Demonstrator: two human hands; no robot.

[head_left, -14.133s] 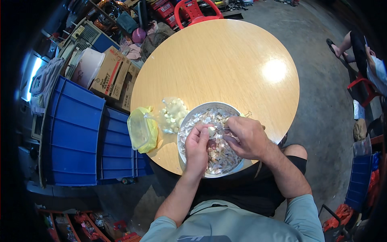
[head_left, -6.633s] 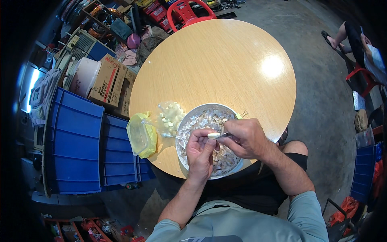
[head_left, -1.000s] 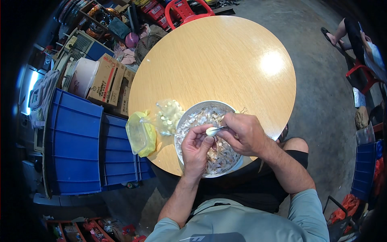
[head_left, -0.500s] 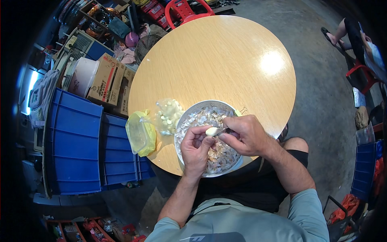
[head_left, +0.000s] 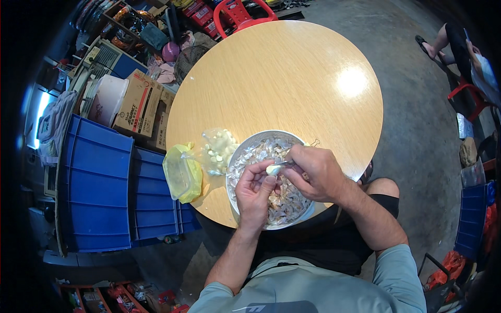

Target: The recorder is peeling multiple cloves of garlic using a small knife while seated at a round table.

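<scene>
Pinching a pale garlic clove [head_left: 273, 170] between its thumb and fingers, the left hand [head_left: 253, 194] holds it over the middle of a round white bowl [head_left: 255, 137]. The right hand [head_left: 319, 175] is wrapped around a small metal blade [head_left: 287, 163], whose tip reaches the clove; most of the blade's handle is hidden in the grip. The two hands are just beside each other, with the clove and blade between them. Pale, purplish papery skins [head_left: 289, 211] fill the bowl, which sits at the near edge of the round wooden desk [head_left: 276, 78]. Just left of the bowl lies a clear plastic bag [head_left: 219, 148] of pale cloves. Beside that, by the desk's left edge, a clear plastic tub [head_left: 181, 172] sits with a yellow bag [head_left: 196, 177] around it. Blue plastic crates [head_left: 96, 182] stand to the left, with a cardboard box [head_left: 138, 101] beyond them. A red chair [head_left: 242, 15] stands at the far side. Off to the right, another person [head_left: 485, 83] sits well apart from the desk.
</scene>
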